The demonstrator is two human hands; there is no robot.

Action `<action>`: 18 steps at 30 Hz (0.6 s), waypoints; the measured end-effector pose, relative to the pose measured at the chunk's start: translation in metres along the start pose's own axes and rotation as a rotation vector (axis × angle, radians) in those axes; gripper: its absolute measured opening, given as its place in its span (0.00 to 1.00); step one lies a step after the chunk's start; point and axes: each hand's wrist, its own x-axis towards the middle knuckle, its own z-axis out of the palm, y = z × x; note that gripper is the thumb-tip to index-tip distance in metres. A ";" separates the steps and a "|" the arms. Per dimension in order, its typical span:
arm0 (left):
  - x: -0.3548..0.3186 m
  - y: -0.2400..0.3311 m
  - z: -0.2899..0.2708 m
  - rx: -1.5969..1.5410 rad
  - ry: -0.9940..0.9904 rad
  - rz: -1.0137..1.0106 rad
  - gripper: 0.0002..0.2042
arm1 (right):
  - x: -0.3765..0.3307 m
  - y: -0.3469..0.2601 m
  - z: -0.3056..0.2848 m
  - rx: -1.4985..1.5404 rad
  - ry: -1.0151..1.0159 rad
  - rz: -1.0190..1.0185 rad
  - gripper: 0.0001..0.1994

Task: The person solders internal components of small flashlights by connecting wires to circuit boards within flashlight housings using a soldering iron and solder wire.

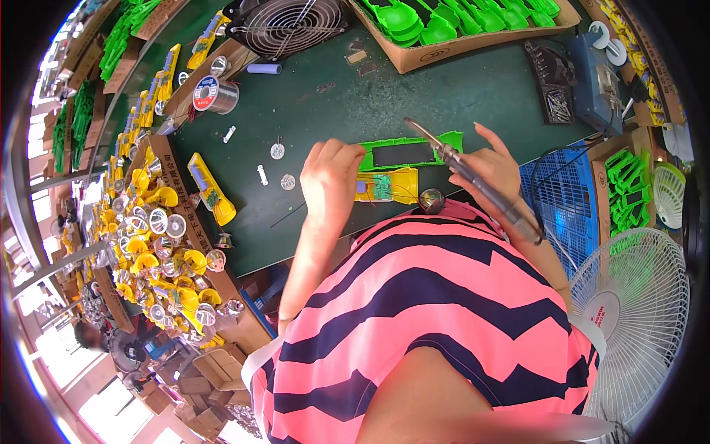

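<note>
My right hand [489,169] is closed around a soldering iron [497,198], whose bare metal tip points up and left above the green plastic housing [444,140]. That housing lies on the table and has a dark rectangular panel set in it. My left hand [333,174] is closed at the housing's left end, fingertips pinched together; whatever is between them is hidden. Just below the housing lies a yellow flashlight body [403,185] with a small green circuit board [382,186] in it. A round, shiny reflector [431,200] sits at its right end, against my striped top.
A solder spool [215,95] and a yellow flashlight body [212,189] lie left. Yellow parts with reflectors fill a carton [214,275] there. Green housings fill another box [414,57] at the back. A screw tray [549,83], blue crate [562,194] and fan [629,311] stand right.
</note>
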 end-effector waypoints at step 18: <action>0.013 -0.008 0.012 0.162 -0.449 0.061 0.03 | 0.026 -0.005 0.034 1.064 0.202 1.014 0.08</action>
